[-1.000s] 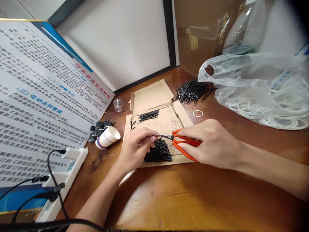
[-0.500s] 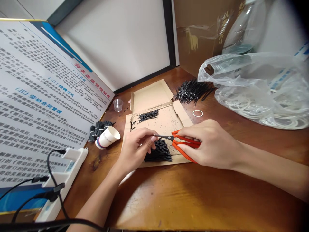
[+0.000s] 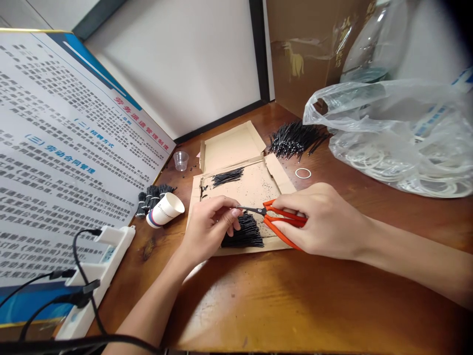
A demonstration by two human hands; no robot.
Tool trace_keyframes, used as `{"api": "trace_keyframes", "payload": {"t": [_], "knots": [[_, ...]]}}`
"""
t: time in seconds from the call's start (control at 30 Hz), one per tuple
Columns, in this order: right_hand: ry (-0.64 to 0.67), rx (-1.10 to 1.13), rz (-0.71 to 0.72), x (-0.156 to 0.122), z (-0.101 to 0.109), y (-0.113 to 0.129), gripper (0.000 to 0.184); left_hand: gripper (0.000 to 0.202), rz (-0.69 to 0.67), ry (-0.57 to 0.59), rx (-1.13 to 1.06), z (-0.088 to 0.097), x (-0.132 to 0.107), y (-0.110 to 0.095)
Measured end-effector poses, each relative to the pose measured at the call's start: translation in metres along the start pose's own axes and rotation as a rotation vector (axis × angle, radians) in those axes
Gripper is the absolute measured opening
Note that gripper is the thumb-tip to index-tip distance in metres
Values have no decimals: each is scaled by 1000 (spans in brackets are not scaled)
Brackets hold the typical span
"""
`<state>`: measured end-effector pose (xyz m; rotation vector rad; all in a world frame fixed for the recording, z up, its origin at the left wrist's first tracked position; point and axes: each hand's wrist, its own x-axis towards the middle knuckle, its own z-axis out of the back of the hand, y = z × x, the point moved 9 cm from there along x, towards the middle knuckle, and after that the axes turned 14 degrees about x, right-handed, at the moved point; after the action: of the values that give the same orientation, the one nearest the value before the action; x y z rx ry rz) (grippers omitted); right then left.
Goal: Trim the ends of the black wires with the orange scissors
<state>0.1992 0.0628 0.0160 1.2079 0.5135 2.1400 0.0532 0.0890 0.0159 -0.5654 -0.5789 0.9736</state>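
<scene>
My right hand grips orange-handled scissors, whose short metal blades point left and meet the fingertips of my left hand. My left hand is closed in a pinch at the blade tips, on something too small to make out. Just below the blades lies a fan of short black wires on a flattened cardboard box. A smaller bunch of black wires lies farther back on the cardboard, amid black specks.
A loose pile of black wires and a rubber band lie behind. A clear plastic bag fills the right. A tipped paper cup, bundled wires, a small clear cup, a power strip and a printed board stand left.
Almost nothing moved. My right hand and the scissors shifted slightly left and up; the left hand's fingers stay pinched at the blade tips.
</scene>
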Motion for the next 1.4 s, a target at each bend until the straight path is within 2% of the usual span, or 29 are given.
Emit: {"api": "trace_keyframes", "payload": {"t": [0.33,0.53,0.9,1.4], "knots": [[-41,-49,13,0,5,0,21,12,6,-1,-34,0,-1,4],[-5,-19,-6,-1,0,-1,21,12,18,2,-27,0,-1,3],[-29,-22,5,1,3,-1,22,10,32,0,-41,0,-2,4],[7,-18,-13,2,2,-2,22,9,-5,4,9,1,-2,3]]}}
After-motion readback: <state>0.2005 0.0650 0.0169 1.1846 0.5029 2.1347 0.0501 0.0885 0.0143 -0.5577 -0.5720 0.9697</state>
